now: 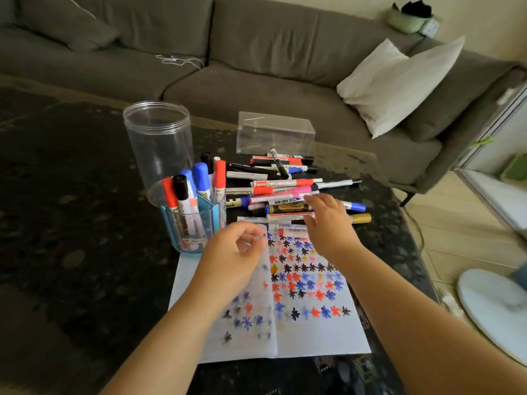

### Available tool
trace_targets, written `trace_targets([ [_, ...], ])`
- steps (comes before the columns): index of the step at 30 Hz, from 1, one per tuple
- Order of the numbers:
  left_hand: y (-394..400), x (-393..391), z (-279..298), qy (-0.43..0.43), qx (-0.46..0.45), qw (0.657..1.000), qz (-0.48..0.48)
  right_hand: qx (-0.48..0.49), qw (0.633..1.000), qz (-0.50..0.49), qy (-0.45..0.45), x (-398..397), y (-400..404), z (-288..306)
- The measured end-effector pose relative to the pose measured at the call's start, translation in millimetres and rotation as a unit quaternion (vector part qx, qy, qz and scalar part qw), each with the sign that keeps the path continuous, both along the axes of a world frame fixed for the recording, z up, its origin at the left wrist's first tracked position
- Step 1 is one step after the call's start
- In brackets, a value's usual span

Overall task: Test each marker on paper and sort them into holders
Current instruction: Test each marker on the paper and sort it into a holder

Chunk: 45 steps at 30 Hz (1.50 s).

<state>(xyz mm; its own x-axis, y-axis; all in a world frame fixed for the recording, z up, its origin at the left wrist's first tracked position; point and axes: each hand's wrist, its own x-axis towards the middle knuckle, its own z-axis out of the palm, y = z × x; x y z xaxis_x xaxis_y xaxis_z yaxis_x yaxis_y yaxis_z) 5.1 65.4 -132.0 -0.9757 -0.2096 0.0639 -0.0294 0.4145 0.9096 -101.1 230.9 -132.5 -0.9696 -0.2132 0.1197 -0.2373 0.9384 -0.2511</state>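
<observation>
Paper lies flat on the dark speckled desk, nearest the camera, covered in rows of small red, blue and black star-shaped test marks, one yellowish. Left hand hovers over the paper's upper left, fingers loosely curled, nothing visibly held; motion blur there, so a tiny pinched item can't be ruled out. Right hand reaches over the paper's top edge into the near side of the marker pile, fingers spread and extended, fingertips touching or just above a white-barrelled marker; contact unclear, no grip visible. Pile is loose markers lying crosswise: red, blue, black, pink caps, one gold-capped marker at the right edge. Barrel labels present, print too small and blurred to read; no brand legible. Blue-trimmed clear holder stands just left of the pile, beside the left hand, with red, blue and black capped markers upright in it. Behind it a tall clear jar, lid off. Further back a clear rectangular box. Beyond the desk a grey sofa with a white cushion.
</observation>
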Motion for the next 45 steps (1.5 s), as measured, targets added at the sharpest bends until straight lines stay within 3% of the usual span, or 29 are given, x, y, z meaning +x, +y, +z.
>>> trace_targets([
  [5, 10, -5, -7, 0.0, 0.047, 0.999, 0.001, 0.122, 0.993, 0.004, -0.008, -33, 0, -9],
  [9, 12, -6, -8, 0.005, 0.055, 0.998, -0.003, 0.15, 0.988, 0.029, 0.032, -34, 3, -14],
  [13, 14, -3, -9, -0.002, 0.038, 0.999, -0.009, 0.133, 0.986, 0.088, 0.058, -23, 15, -5],
  [18, 17, 6, -7, -0.018, 0.04, 0.999, -0.017, 0.145, 0.986, 0.071, -0.038, -13, 23, -9],
  [26, 18, 11, -7, -0.027, 0.018, 0.999, -0.027, 0.102, 0.991, 0.056, 0.062, 9, 15, -35],
  [30, 17, 10, -6, -0.027, 0.007, 0.999, -0.03, 0.118, 0.989, 0.052, 0.069, 13, 18, -33],
  [32, 17, 10, -5, -0.024, 0.011, 0.999, -0.03, 0.059, 0.995, 0.043, 0.069, 17, 20, -21],
  [34, 17, 10, -3, -0.017, 0.019, 0.999, -0.027, -0.086, 0.995, 0.021, 0.052, 27, 20, 0],
  [36, 18, 12, -1, -0.006, 0.028, 0.999, -0.02, -0.244, 0.97, -0.008, 0.02, 45, 23, 24],
  [38, 19, 13, 1, 0.006, 0.039, 0.999, -0.014, -0.378, 0.925, -0.015, -0.044, 69, 27, 44],
  [42, 26, 18, 5, 0.019, 0.056, 0.998, -0.016, -0.552, 0.814, 0.032, -0.176, 112, 34, 38],
  [45, 29, 22, 2, 0.028, 0.043, 0.999, -0.012, -0.634, 0.75, 0.041, -0.184, 132, 37, 11],
])
